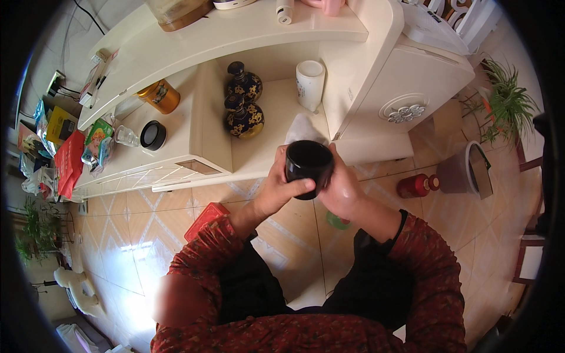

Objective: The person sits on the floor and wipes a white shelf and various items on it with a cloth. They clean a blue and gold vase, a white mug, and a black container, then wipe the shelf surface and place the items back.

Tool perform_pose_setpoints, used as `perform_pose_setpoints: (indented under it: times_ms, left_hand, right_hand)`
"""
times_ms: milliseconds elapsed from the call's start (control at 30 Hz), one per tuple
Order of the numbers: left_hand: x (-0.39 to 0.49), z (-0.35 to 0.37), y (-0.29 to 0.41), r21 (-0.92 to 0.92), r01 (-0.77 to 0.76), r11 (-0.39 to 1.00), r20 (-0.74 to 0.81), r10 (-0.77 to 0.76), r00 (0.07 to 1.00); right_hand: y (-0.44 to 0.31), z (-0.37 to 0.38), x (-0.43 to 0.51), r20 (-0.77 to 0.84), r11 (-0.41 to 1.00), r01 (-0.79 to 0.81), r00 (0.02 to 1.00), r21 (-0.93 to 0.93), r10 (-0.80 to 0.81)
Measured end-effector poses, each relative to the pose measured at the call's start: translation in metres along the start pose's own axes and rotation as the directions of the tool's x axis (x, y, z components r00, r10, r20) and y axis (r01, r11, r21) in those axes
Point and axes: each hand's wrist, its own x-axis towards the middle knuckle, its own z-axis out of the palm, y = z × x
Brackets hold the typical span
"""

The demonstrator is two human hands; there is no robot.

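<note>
A glossy black cylindrical container [309, 161] is held between both my hands, in front of the cabinet's open compartment. My left hand [282, 181] grips its left side, the thumb lying across its lower front. My right hand [342, 189] closes around its right side; those fingers are partly hidden. A pale, whitish cloth [302, 125] shows just behind the container, on the shelf side of my hands. Farther back in the compartment stand a white cylindrical container [310, 84] and two dark blue bottles with gold patterns [245, 119]. A round black lid or low jar [153, 135] rests on the cabinet top at left.
An orange-gold canister [162, 96], a clear plastic cup [127, 136] and several packets crowd the left shelf. On the tiled floor are a red box [206, 220], a red bottle [412, 185], a waste bin [457, 172] and a green item [338, 220] beneath my right forearm.
</note>
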Motion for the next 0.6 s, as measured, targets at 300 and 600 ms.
perform_pose_setpoints:
  times_ms: [300, 600]
  left_hand:
    - [0.004, -0.018, 0.025, 0.336, -0.244, 0.91, 0.173, 0.194, 0.966]
    - [-0.006, -0.012, 0.027, 0.039, 0.057, 0.998, 0.175, -0.063, 0.983]
  right_hand:
    - [-0.003, -0.023, -0.003, 0.226, 0.924, -0.38, 0.897, -0.049, 0.381]
    - [0.008, -0.022, -0.008, 0.167, 0.877, -0.459, 0.884, 0.143, 0.436]
